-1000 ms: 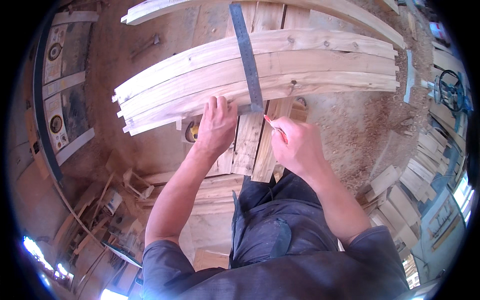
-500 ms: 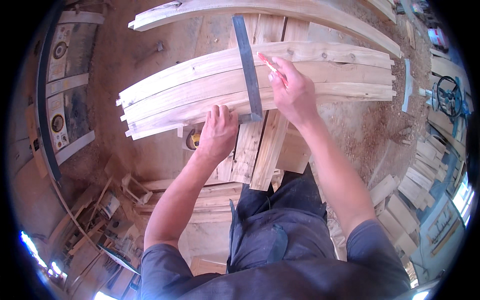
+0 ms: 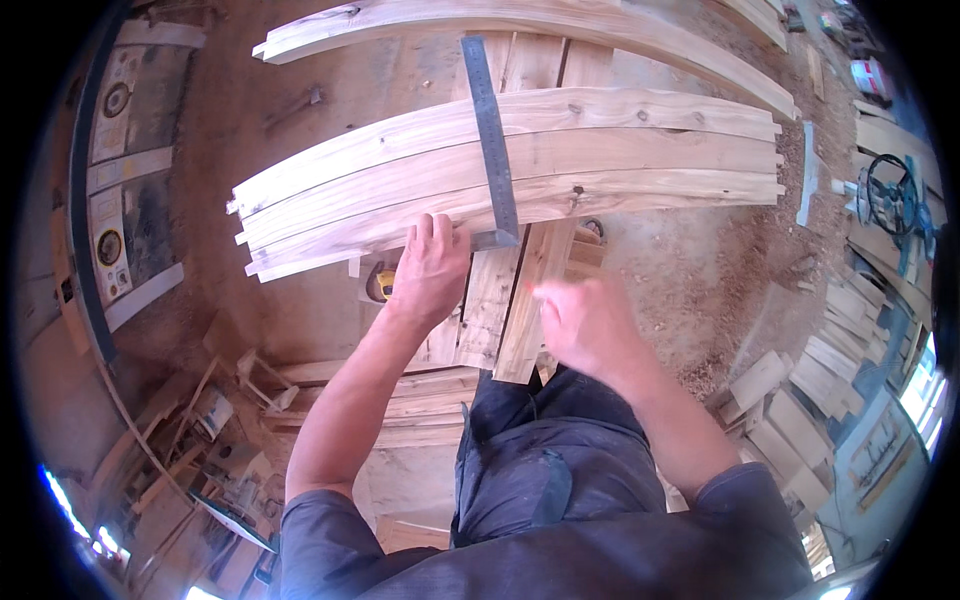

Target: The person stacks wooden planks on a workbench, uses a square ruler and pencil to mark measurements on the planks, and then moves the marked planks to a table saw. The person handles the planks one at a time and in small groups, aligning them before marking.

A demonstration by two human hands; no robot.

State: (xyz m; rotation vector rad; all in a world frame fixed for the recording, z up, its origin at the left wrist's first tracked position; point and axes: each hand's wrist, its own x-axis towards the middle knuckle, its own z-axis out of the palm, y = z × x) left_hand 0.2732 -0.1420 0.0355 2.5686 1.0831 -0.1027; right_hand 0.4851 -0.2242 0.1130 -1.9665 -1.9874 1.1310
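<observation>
Since half a second ago, the right hand (image 3: 595,315) has come back from over the boards (image 3: 640,150) toward the person's body, and the left hand (image 3: 433,270) stays at the boards' near edge. Three boards lie side by side across the planks (image 3: 487,310), past the planks' near ends. On top is the square (image 3: 490,140), near the middle of the boards. Its long arm goes over all three and pokes out past their far edge. Its short arm runs along their near edge.

Left fingers lie bent over that near edge, by the short arm. The thumb is hidden, so I cannot tell if this hand grips or only pushes. The right hand is blurred but curled closed, with a bit of red at its fingertips that looks like the pencil (image 3: 530,287).

My guess is that the square is metal, stiff and thin, not heavy, and hard to break. It may slide on smooth wood if nobody presses it. A good place to hold it is the short arm, pulled snug to the near edge. The boards look stiff too, and heavier because they are long.
</observation>
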